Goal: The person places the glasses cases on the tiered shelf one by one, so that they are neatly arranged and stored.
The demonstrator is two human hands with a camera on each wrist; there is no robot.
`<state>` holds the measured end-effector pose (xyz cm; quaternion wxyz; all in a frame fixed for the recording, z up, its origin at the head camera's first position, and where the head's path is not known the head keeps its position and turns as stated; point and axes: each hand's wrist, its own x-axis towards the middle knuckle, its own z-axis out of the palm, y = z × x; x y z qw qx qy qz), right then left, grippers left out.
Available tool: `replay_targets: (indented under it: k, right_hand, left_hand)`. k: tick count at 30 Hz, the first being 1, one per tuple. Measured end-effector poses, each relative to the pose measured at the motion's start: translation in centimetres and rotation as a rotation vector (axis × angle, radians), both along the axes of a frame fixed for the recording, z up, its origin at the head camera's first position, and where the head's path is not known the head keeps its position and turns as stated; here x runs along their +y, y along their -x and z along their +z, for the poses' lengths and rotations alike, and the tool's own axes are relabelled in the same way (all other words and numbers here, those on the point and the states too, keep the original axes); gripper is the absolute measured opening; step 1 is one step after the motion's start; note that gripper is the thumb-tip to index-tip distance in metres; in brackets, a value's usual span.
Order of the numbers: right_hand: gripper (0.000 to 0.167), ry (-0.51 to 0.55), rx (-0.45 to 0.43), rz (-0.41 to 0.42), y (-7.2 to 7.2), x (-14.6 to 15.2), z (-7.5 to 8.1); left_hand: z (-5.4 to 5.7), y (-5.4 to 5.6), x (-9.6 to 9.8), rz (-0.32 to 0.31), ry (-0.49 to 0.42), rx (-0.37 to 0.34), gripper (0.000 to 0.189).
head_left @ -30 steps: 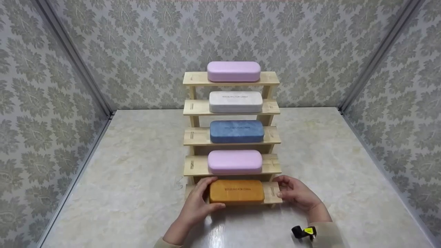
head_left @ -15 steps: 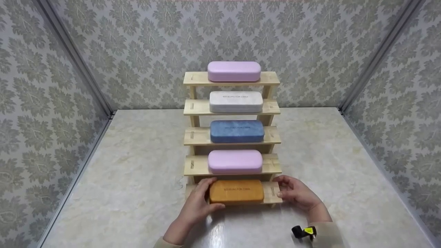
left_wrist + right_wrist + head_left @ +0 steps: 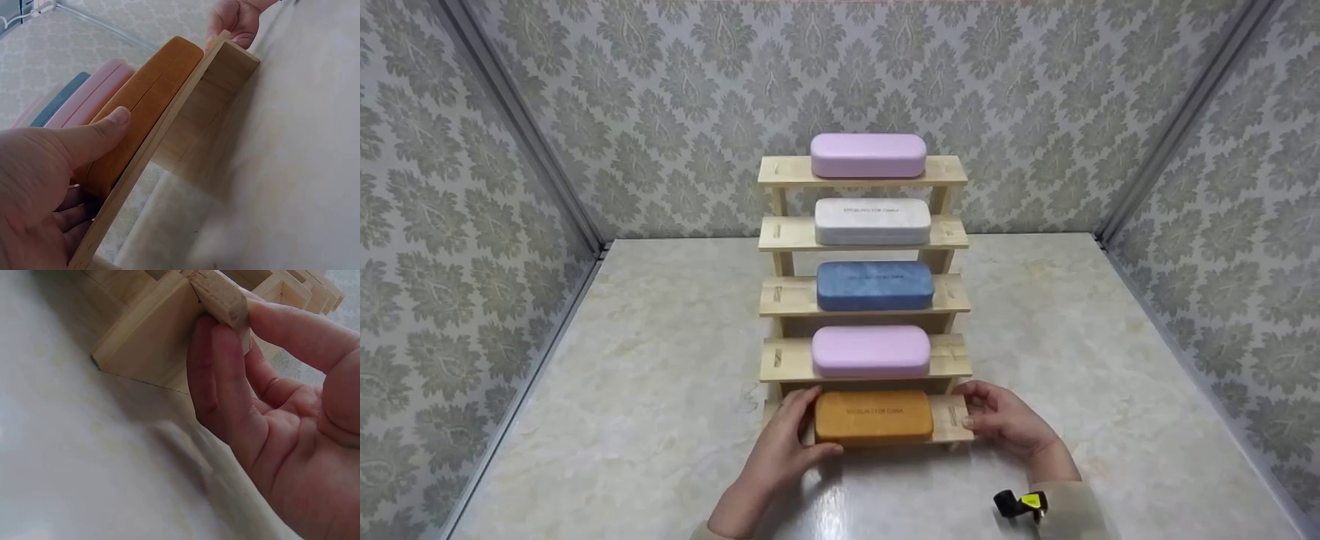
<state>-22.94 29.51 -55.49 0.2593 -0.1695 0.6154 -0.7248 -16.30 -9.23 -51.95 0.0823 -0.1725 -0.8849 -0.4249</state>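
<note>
An orange glasses case (image 3: 874,416) lies on the lowest step of a wooden tiered display stand (image 3: 952,420). My left hand (image 3: 784,442) holds this case at its left end. In the left wrist view the thumb (image 3: 101,132) lies on the case's front face, and the other fingers go behind its near end, partly hidden. At the step's right end my right hand (image 3: 1009,420) pinches the board. Its thumb is on top and its curled fingers (image 3: 233,365) reach beneath the board's end in the right wrist view.
Higher steps carry a pink case (image 3: 871,351), a blue case (image 3: 875,286), a white case (image 3: 873,222) and another pink case (image 3: 868,156), one per step. The stand is on a marbled table (image 3: 660,360). Patterned walls (image 3: 660,112) enclose the back and sides.
My left hand has shifted very slightly left, its fingertips drawing back a little along the orange glasses case. The right hand stays at the board's end, and the cases keep their places.
</note>
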Motion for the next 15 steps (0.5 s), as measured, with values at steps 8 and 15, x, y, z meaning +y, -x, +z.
replay_targets:
  k: [8,15]
  right_hand:
    - [0.045,-0.021,-0.013,-0.01,-0.1,0.0,0.3]
    - [0.052,-0.161,0.052,-0.057,-0.1,1.1,1.1]
  left_hand:
    - [0.2,-0.8,-1.9,0.013,-0.014,-0.031,0.079]
    - [0.1,-1.3,-4.5,0.099,-0.18,0.071,0.045]
